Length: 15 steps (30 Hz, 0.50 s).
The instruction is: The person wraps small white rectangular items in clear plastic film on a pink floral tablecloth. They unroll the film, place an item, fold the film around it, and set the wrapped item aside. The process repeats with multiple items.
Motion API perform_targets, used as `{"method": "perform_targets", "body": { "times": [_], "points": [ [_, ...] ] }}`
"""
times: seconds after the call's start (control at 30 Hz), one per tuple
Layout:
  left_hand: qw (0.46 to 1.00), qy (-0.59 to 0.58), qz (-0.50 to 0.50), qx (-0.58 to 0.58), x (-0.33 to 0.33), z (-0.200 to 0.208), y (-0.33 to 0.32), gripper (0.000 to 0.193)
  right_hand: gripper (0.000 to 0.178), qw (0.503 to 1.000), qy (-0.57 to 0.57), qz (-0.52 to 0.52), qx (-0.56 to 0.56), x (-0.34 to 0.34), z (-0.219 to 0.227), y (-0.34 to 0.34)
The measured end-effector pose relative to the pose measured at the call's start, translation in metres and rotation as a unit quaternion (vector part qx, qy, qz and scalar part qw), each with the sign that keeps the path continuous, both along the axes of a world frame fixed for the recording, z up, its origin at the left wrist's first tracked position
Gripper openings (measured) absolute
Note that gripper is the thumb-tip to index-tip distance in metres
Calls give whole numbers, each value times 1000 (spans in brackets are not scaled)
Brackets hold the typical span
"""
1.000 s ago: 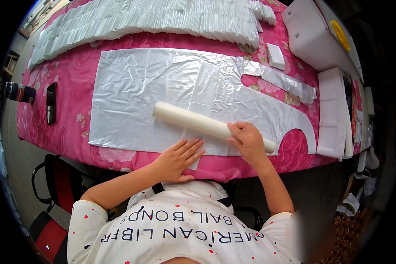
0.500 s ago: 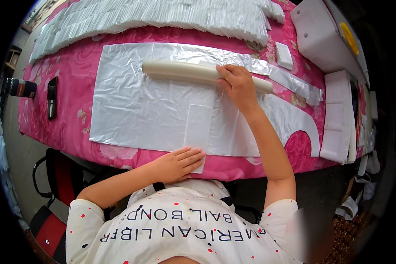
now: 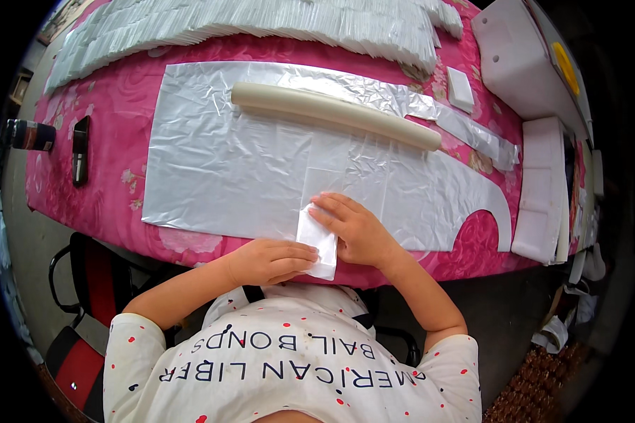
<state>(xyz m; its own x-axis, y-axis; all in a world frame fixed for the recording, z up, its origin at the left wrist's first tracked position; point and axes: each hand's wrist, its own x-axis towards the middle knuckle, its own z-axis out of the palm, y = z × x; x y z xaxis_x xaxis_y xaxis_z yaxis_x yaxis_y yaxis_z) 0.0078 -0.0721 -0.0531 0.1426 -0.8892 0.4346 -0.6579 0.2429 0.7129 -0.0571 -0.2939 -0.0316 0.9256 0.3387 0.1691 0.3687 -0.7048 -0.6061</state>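
A narrow folded piece of white plastic film (image 3: 322, 262) lies at the table's near edge, between my two hands. My right hand (image 3: 356, 227) is closed on its upper end, fingers bent over the film and thumb toward me. The fingers of my left hand (image 3: 271, 259) are together and curled over its left side; the thumb is mostly hidden. Underneath spreads a large, flat, silvery white plastic bag (image 3: 212, 169) with a rounded cutout at its right. Across the bag's far part rests a long cream tube (image 3: 331, 116), with neither hand on it.
Long rows of folded white packets (image 3: 247, 21) line the far side, with a small white packet (image 3: 460, 89) near their right end. A dark phone (image 3: 81, 151) and a dark jar (image 3: 32, 135) are at left. White foam boxes (image 3: 540, 190) stand at right on the pink cloth (image 3: 113, 190).
My right hand has let go of the tube and come down toward me onto the folded film. The film is now folded shorter. My left hand has gone from flat to curled.
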Motion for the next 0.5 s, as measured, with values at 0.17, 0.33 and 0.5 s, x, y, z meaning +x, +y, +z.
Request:
{"method": "perform_targets", "body": {
  "times": [0.17,0.33,0.5],
  "points": [
    [994,-88,22,65,19,8,-13,53,38,994,-54,-96,-14,-6,-15,7],
    [966,-155,114,174,23,-1,-24,65,32,989,-61,-131,-31,-10,-15,5],
    [972,-73,182,130,23,2,-34,51,23,980,-8,-186,62,-6,-10,-1]
  ]
}}
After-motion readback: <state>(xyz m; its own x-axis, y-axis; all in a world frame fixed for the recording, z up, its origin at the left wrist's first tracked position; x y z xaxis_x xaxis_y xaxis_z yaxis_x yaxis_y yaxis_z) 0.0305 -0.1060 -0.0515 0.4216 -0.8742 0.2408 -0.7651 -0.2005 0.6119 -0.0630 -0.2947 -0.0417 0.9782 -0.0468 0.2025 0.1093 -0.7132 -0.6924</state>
